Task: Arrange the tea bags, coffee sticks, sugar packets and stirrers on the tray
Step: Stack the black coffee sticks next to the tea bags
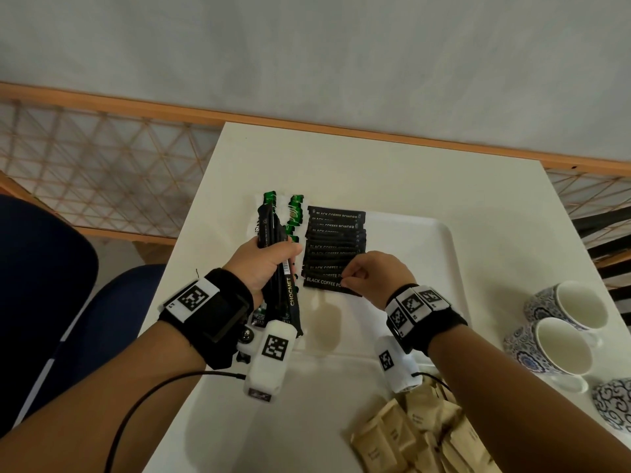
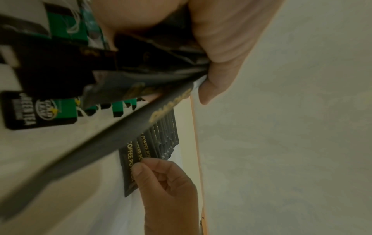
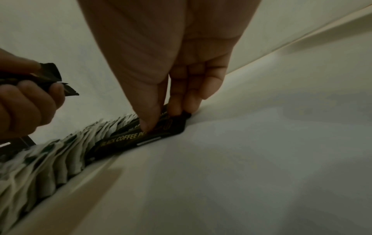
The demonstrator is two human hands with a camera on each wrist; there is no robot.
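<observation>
Nearest coffee stick going down at the row's near end

The coffee stick lies on the tray, pinched by the right hand; a nudge could skew the overlapped row. The left hand clenches a loose bundle of sticks that might slip onto the tea bags.
</observation>
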